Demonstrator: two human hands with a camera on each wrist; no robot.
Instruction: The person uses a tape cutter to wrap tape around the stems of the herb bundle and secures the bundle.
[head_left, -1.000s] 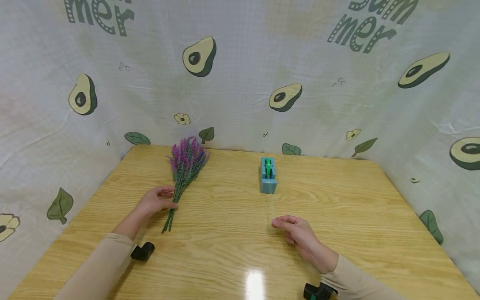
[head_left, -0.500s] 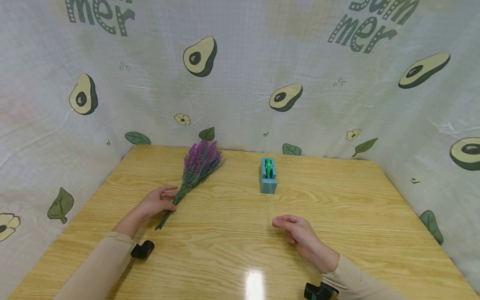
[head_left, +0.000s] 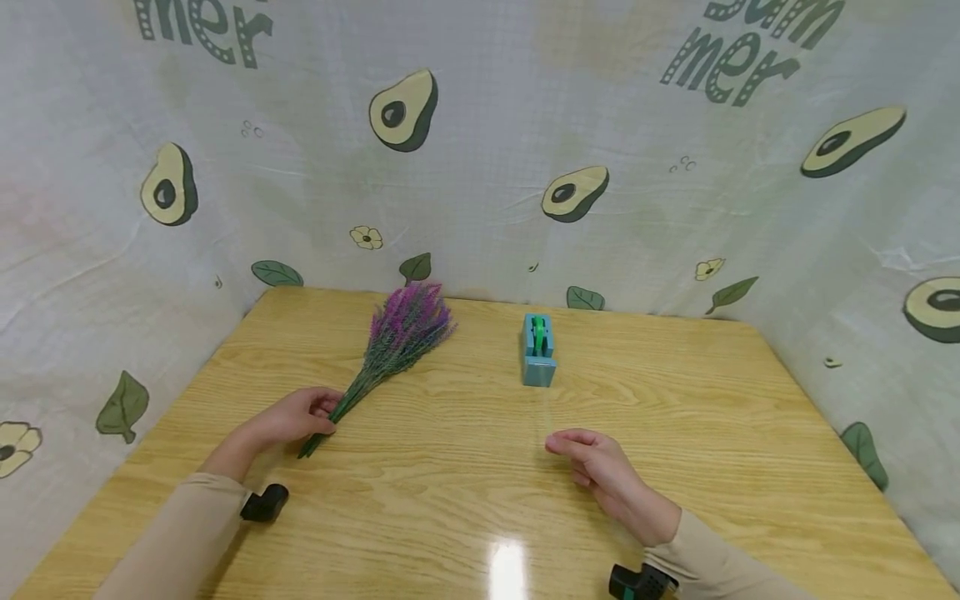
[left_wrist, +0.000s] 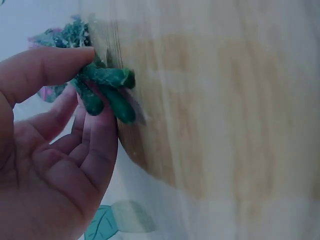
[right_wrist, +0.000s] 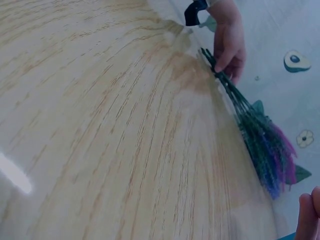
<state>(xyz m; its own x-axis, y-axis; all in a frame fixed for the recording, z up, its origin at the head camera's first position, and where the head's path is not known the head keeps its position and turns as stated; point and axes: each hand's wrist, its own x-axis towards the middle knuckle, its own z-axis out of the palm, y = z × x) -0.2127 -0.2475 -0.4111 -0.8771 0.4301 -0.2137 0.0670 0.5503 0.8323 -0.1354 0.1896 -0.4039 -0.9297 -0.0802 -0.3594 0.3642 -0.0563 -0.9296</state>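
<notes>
In the head view, my left hand (head_left: pixel 288 417) pinches the green stems of a bunch of artificial lavender (head_left: pixel 408 325) between thumb and fingers. The flower heads slant away to the far right; the cut stem ends (left_wrist: pixel 120 100) stick out past my thumb in the left wrist view. A faint clear strip of tape (head_left: pixel 546 408) runs from the blue tape dispenser (head_left: pixel 539 371) toward me. My right hand (head_left: pixel 600 475) pinches its near end with thumb and forefinger. Only the fingertips (right_wrist: pixel 307 215) of that hand show at the corner of the right wrist view.
The wooden table (head_left: pixel 450 500) carries the dispenser, which holds a green tape core (head_left: pixel 538 333), near its back edge. A cloth backdrop (head_left: pixel 480 150) printed with avocados surrounds the table at the back and sides. Black wrist cameras (head_left: pixel 265 503) sit on both sleeves.
My left hand has tilted the lavender so its flowers swing right, then drawn slightly left and nearer. My right hand, the tape and the dispenser have stayed in place.
</notes>
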